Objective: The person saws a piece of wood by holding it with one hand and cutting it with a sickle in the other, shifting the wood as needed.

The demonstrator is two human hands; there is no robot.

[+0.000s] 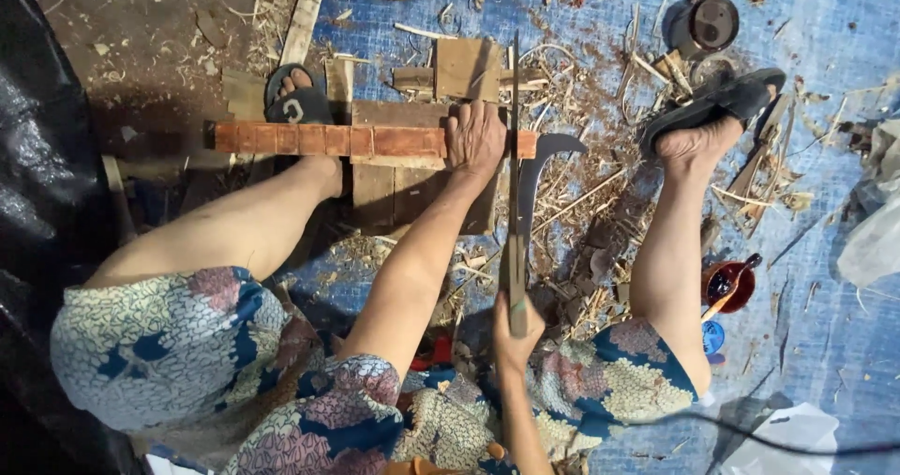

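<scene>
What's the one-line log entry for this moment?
left hand: pressing reddish-brown wooden strip | right hand: holding long thin saw blade | curved sickle: lying beside
</scene>
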